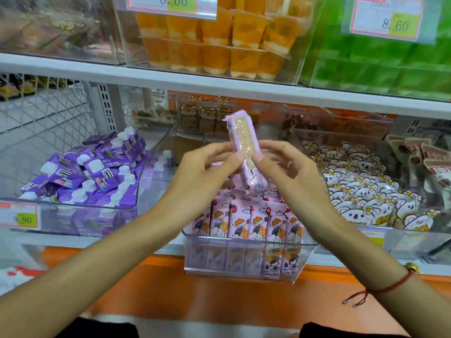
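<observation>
Shop shelving: white shelf (170,76) above, orange ledge (219,296) below. Far left, a heap of purple pouches (97,167). Left hand (207,172) and right hand (290,172) each pinch one pink packet (244,152) between thumb and curled fingers, holding it near upright in the air above a clear bin (219,259) of matching packets. Packet: pale pink, narrow, with a tan strip down the facing side. Right: white bear-print packets (361,186).

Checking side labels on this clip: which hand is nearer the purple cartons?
Left. The left hand pinches the pink pack just right of the purple cartons; the right hand pinches it from the far side, further right.
</observation>
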The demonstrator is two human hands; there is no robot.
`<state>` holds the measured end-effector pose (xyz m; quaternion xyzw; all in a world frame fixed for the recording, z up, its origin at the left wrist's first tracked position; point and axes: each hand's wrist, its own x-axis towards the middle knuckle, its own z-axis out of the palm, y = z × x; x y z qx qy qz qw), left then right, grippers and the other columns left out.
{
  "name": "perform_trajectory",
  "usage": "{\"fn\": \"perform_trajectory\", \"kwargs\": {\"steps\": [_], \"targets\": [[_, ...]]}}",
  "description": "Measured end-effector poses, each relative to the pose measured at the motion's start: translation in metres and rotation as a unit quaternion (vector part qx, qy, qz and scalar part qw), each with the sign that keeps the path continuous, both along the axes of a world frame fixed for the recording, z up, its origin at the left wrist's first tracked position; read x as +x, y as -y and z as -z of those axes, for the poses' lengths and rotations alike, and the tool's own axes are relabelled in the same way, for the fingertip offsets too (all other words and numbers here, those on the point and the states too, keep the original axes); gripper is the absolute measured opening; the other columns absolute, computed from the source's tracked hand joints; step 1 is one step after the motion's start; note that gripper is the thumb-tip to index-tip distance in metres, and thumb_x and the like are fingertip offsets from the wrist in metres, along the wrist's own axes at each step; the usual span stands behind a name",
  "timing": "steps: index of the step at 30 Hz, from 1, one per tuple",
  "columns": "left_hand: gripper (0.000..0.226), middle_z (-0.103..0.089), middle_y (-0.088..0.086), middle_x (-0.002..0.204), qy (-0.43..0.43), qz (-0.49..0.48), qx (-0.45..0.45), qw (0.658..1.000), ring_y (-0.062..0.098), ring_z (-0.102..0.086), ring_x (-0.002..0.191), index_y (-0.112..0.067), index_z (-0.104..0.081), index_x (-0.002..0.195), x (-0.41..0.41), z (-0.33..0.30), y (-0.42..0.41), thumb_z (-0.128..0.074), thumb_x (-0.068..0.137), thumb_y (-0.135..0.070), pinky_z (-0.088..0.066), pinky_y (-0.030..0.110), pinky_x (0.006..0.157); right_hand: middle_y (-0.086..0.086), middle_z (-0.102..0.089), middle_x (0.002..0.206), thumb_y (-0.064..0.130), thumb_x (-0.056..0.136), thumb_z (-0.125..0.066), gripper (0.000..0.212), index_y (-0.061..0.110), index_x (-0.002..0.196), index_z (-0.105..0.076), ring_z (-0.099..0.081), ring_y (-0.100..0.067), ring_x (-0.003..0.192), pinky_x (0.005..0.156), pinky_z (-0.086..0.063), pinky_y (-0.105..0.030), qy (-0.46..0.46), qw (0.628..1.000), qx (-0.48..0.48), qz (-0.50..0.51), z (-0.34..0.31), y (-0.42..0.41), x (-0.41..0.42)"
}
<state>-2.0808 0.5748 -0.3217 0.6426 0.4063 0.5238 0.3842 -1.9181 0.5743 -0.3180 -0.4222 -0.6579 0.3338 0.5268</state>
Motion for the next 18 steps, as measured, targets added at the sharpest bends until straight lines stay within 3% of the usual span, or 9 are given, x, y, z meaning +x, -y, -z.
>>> {"fn": "perform_trajectory", "kwargs": {"steps": [3,6,10,15,18], "targets": [[0.024,-0.073,-0.016,0.094,0.048,0.035,-0.076,0.995,-0.003,-0.069,0.088,-0.024,-0.065,0.115,-0.0003,-0.0004,0.0005,-0.057,0.093,-0.027,-0.054,0.013,0.064,-0.005,-0.072,0.098,0.028,0.088,-0.063,0.023,0.019,0.109,-0.064,-0.069,-0.008,0.084,0.067,-0.051,-0.012,-0.011,0.999,-0.05,-0.009,0.0021,-0.0009,-0.0023],[0.029,-0.073,-0.012,0.098,0.043,0.037,-0.089,0.994,0.0,-0.069,0.091,-0.02,-0.064,0.121,0.0001,0.0022,0.0006,-0.057,0.093,-0.026,-0.057,0.016,0.068,-0.002,-0.072,0.096,0.03,0.088,-0.062,0.024,0.023,0.111,-0.062,-0.069,-0.008,0.085,0.071,-0.055,-0.018,-0.005,0.997,-0.074,-0.008,0.0031,-0.0033,-0.002],[0.028,-0.068,-0.017,0.108,0.005,0.03,-0.018,0.999,-0.007,-0.064,0.098,-0.029,-0.061,0.12,-0.0032,0.002,-0.0026,-0.059,0.093,-0.02,-0.052,0.009,0.076,0.003,-0.069,0.095,0.023,0.088,-0.065,0.036,0.025,0.123,-0.057,-0.066,-0.008,0.094,0.085,-0.052,-0.021,0.013,0.998,-0.06,-0.026,0.004,-0.0058,0.0014],[0.036,-0.064,-0.016,0.116,-0.058,0.027,0.084,0.994,-0.004,-0.059,0.111,-0.028,-0.058,0.115,-0.0067,0.0047,-0.0038,-0.062,0.089,-0.004,-0.048,0.011,0.088,0.005,-0.07,0.102,0.013,0.076,-0.077,0.033,0.016,0.106,-0.064,-0.064,-0.002,0.096,0.087,-0.046,-0.013,0.065,0.998,0.014,-0.009,0.0023,-0.0052,0.0036],[0.039,-0.065,-0.015,0.115,-0.072,0.03,0.096,0.992,-0.003,-0.058,0.112,-0.029,-0.059,0.112,-0.0063,0.0075,-0.0045,-0.061,0.089,0.002,-0.049,0.014,0.091,-0.001,-0.069,0.101,0.013,0.074,-0.079,0.033,0.011,0.103,-0.063,-0.063,-0.007,0.094,0.09,-0.047,-0.019,0.081,0.996,0.031,0.002,0.0041,-0.0062,0.0037]]}}
